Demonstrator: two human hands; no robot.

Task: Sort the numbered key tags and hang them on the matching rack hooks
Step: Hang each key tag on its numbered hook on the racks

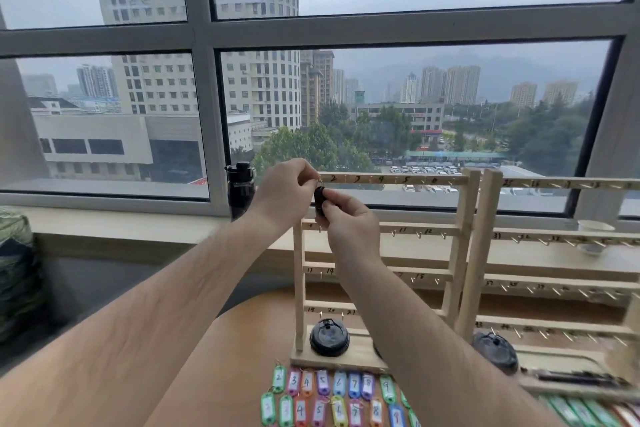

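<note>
A wooden rack [388, 179] with numbered rails and small metal hooks stands on the round table. At the left end of its top rail, my left hand [285, 189] pinches the metal ring of a dark key tag [319, 196]. Just below, my right hand [349, 224] grips the body of the same tag. The hook behind the fingers is hidden. Two rows of coloured numbered key tags [332, 395] lie on the table in front of the rack's base.
A second wooden rack [485, 253] stands to the right, with more tags [588, 412] lying before it. Black cup lids [329, 337] sit at the racks' bases. A dark bottle [240, 189] and a small bowl [595, 226] stand on the window sill.
</note>
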